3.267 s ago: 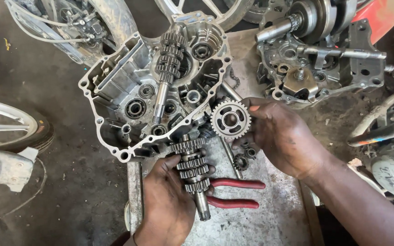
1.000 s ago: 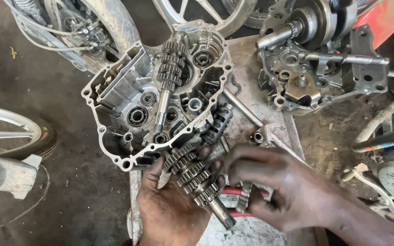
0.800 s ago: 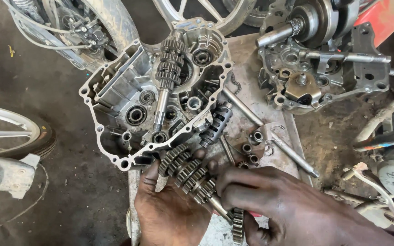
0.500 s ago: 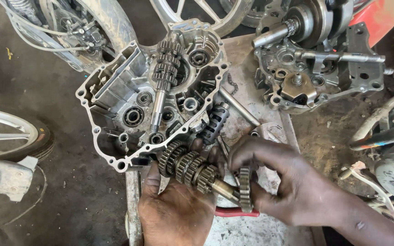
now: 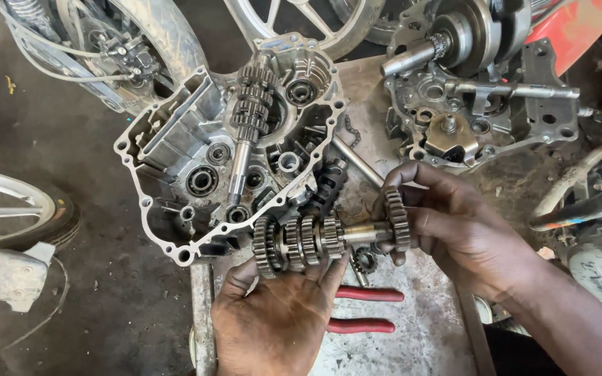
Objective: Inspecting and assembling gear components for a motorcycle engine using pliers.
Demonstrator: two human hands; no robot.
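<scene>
A gear shaft (image 5: pixel 301 240) carrying a row of gears is held level above the near edge of the table (image 5: pixel 426 334), just near of the open engine case (image 5: pixel 231 150). The left hand (image 5: pixel 280 317) cups it from below, fingers closed up around the gear cluster. The right hand (image 5: pixel 465 226) grips a single toothed gear (image 5: pixel 397 219) sitting on the shaft's right end, thumb and fingers pinched on its rim. Red-handled pliers (image 5: pixel 364 310) lie on the table under the hands. A second gear shaft (image 5: pixel 249 115) stands in the case. Far right sits another engine half (image 5: pixel 482 111); a wheel (image 5: pixel 15 212) shows at the left.
</scene>
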